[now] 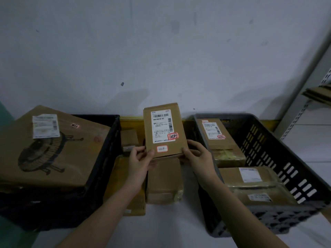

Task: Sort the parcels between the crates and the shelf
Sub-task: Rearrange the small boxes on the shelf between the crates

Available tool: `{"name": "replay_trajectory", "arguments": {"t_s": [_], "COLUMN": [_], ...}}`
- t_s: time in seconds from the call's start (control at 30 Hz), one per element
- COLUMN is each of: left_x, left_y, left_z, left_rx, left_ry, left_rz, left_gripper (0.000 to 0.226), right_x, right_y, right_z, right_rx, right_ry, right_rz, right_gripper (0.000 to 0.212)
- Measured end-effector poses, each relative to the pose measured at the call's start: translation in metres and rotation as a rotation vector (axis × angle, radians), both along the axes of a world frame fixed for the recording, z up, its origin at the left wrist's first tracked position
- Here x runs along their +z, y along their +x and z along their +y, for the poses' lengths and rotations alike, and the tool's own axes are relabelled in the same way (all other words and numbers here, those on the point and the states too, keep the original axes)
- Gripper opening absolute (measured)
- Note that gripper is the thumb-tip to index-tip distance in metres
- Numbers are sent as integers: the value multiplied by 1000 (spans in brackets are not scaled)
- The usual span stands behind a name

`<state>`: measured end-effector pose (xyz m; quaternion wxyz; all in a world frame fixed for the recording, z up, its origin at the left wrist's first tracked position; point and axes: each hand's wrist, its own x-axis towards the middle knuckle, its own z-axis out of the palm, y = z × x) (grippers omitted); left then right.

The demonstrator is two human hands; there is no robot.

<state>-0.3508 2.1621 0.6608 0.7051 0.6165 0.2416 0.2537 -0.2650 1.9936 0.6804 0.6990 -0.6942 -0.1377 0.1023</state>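
Small labelled parcel (164,130) clamped at its lower corners by left hand (138,161) and right hand (198,156); best kept label-up, read, then lowered flat into matching crate (279,158).

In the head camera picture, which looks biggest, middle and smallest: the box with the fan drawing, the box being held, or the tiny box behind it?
1. Large brown cardboard box with fan drawing
2. Held brown cardboard parcel with white label
3. Small plain brown box, farther back, so less sure.

Only thing I can really read is "600-N06-00-103" under the barcode on the held parcel's shipping label (162,125); the red-framed stickers and other labels are too blurry.
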Motion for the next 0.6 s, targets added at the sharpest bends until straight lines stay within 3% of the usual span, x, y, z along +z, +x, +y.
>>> {"name": "replay_trajectory", "arguments": {"t_s": [0.23,0.37,0.6], "left_x": [7,-1,2], "left_y": [34,56,124], "left_z": [-29,-44,-114], "left_rx": [-154,-208,-276], "left_ry": [138,147,284], "left_rz": [102,236,328], "left_gripper": [21,25,46], "right_x": [6,3,1], "right_y": [27,51,117], "right_z": [-46,-87,-157], "right_rx": [-87,-157,-276], "right_ry": [131,189,112], "right_rz": [128,170,142], "right_gripper": [32,30,34]}}
